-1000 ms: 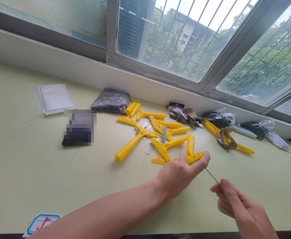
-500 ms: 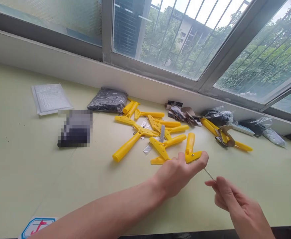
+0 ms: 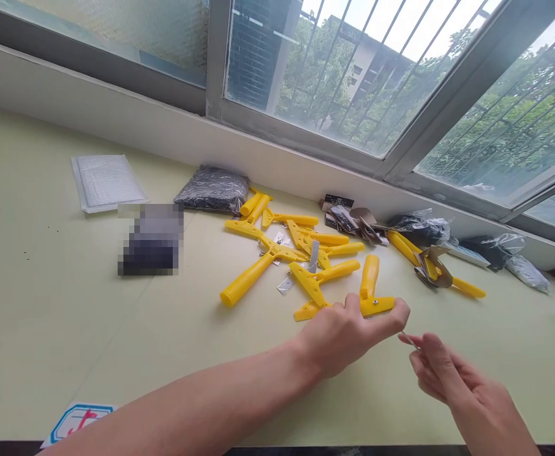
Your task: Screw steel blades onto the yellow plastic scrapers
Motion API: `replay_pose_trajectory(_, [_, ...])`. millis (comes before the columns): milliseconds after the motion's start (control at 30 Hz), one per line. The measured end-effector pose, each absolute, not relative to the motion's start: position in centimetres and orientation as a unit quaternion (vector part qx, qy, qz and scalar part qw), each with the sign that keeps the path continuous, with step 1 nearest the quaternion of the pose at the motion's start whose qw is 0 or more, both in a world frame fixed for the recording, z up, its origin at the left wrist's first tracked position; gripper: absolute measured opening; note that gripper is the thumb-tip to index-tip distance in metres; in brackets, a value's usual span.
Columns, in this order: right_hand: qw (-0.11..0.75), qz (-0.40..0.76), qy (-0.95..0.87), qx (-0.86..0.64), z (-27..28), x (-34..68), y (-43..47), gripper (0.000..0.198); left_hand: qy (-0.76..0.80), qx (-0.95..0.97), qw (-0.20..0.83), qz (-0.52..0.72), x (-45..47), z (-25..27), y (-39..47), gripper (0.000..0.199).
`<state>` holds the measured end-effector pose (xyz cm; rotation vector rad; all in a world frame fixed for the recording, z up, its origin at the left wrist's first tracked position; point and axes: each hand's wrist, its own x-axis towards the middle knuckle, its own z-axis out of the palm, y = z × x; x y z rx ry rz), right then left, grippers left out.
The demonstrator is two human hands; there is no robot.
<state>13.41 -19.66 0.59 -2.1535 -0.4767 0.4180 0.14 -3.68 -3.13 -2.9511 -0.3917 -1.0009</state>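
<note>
My left hand [image 3: 341, 335] is closed around the head of a yellow scraper [image 3: 370, 277], whose handle points up and away from me. A small metal screw [image 3: 374, 302] shows on that head. My right hand [image 3: 455, 377] pinches a thin metal rod [image 3: 411, 342] just to the right. The rod's far end goes behind my left fingertips, so its tip and what it touches are hidden. Beyond my left hand lies a loose pile of other yellow scrapers [image 3: 336, 272], with metal blades [image 3: 314, 256] and small clear packets [image 3: 285, 285] among them.
A grey plastic-wrapped pack [image 3: 213, 189], a white bubble mailer [image 3: 109, 182] and a blurred dark item [image 3: 151, 244] lie at the left. Dark cards [image 3: 338, 212], plastic bags [image 3: 422, 228] and more yellow tools [image 3: 464, 284] line the window sill side. A label [image 3: 80, 421] sits near the front edge.
The whole view has shifted slightly. The scraper head is turned a little more level in my left hand. My right fingers are closer to it, and less of the rod shows.
</note>
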Motion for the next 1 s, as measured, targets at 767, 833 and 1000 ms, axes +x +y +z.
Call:
replay_pose_trajectory(767, [0.275, 0.003, -0.434, -0.858, 4.0, 14.3, -16.0, 0.047, -0.179, -0.843, -0.395, -0.317, -0.3, -2.7, -1.2, 0.063])
replay_pose_trajectory(833, [0.274, -0.051, -0.469, -0.838, 4.1, 14.0, -15.5, 0.037, -0.203, -0.806, -0.453, -0.322, -0.3, -2.5, -1.3, 0.061])
replay_pose_trajectory(1000, [0.318, 0.018, -0.515, -0.796, 4.5, 13.0, -13.7, 0.038, -0.237, -0.749, -0.524, -0.329, -0.2, -1.8, -1.3, 0.057])
